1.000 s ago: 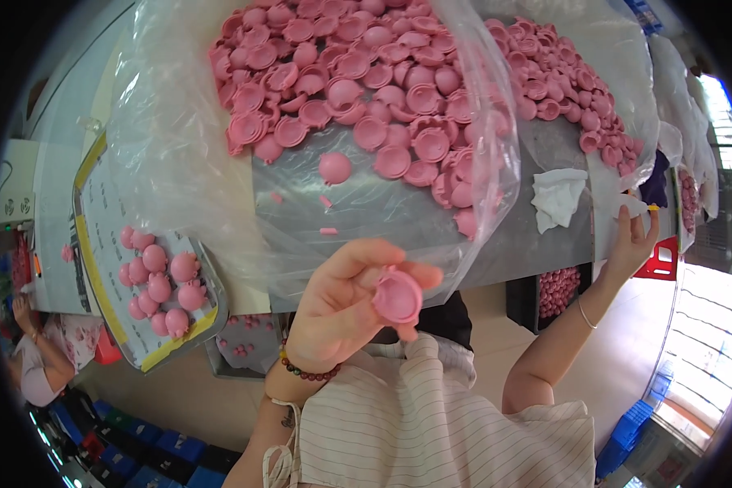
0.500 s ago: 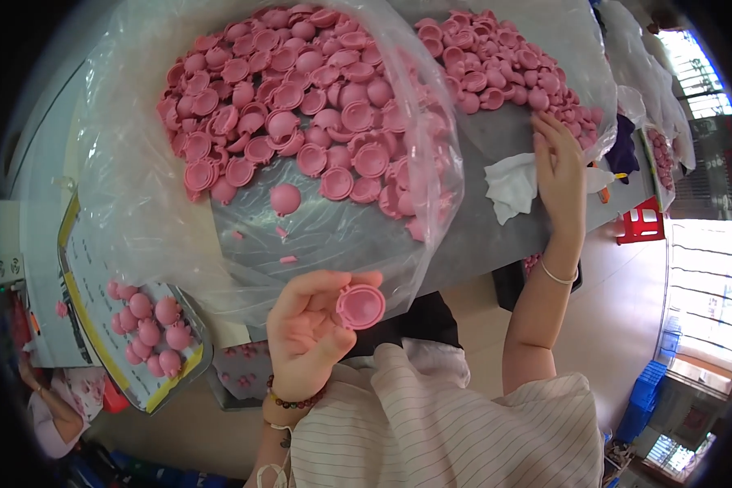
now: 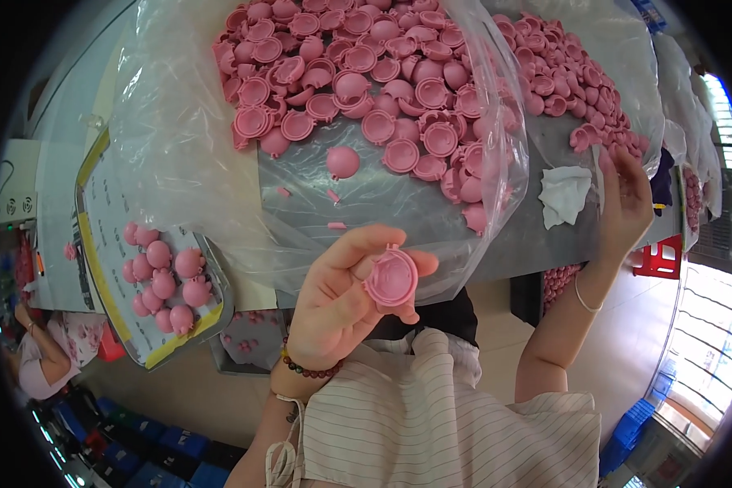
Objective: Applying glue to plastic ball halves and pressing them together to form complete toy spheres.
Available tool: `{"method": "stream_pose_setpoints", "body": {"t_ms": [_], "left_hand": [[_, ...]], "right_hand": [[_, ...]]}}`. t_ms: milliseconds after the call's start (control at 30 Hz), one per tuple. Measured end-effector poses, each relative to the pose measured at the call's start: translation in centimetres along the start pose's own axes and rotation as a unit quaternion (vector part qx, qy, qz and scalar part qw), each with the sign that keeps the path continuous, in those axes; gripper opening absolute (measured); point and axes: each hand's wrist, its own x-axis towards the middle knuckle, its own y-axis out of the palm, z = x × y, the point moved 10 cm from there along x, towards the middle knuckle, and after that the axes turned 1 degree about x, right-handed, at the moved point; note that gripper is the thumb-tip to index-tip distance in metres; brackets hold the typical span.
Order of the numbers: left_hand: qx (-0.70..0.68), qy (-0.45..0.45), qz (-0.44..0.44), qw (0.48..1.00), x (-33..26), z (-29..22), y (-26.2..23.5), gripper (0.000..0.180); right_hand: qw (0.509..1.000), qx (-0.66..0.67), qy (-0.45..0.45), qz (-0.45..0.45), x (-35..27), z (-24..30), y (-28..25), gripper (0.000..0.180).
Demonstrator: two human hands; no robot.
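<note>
Bright, even daylight overall. Strongest source is the window [image 3: 720, 122] at the right rim, blown out to near white, with a second washed-out patch on the floor [image 3: 703, 325] below it. Clear plastic bag [image 3: 187, 163] picks up soft white sheen and glare streaks, which lowers contrast over the pink shells [image 3: 366, 81]. Shadows are soft and shallow, darkest under the surface [image 3: 529, 236]. Heavy fisheye: black vignette ring all round, straight edges bow near the rim. Centre sharp, periphery soft and smeared, lower left dim.
</note>
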Motion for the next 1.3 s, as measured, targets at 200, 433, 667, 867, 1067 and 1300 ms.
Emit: {"method": "stream_pose_setpoints", "body": {"t_ms": [200, 433, 667, 867, 1067, 1300], "left_hand": [[0.152, 0.005, -0.079, 0.985, -0.4, -0.4, -0.8, 0.057], [0.336, 0.137, -0.063, 0.930, -1.1, -2.9, 0.6, 0.048], [0.281, 0.092, -0.064, 0.953, -1.1, -2.1, 0.3, 0.050], [0.299, 0.052, -0.058, 0.951, -0.7, -0.7, 1.0, 0.047], [0.397, 0.074, -0.032, 0.914, -0.6, -0.8, 1.7, 0.039], [0.446, 0.058, -0.060, 0.891, -0.4, -0.7, 1.4, 0.035]], "right_hand": [[0.931, 0.168, 0.191, 0.260, -6.5, 1.2, 4.8, 0.013], [0.971, -0.056, 0.002, 0.233, -6.8, 5.3, 4.9, 0.021], [0.973, -0.076, -0.007, 0.220, -7.1, 5.6, 5.0, 0.032], [0.953, 0.237, -0.060, 0.176, -8.8, 10.8, 4.8, 0.023], [0.925, 0.236, -0.151, 0.256, -10.3, 13.3, 8.0, 0.025], [0.928, 0.225, -0.177, 0.240, -10.7, 13.4, 7.8, 0.026]]}}
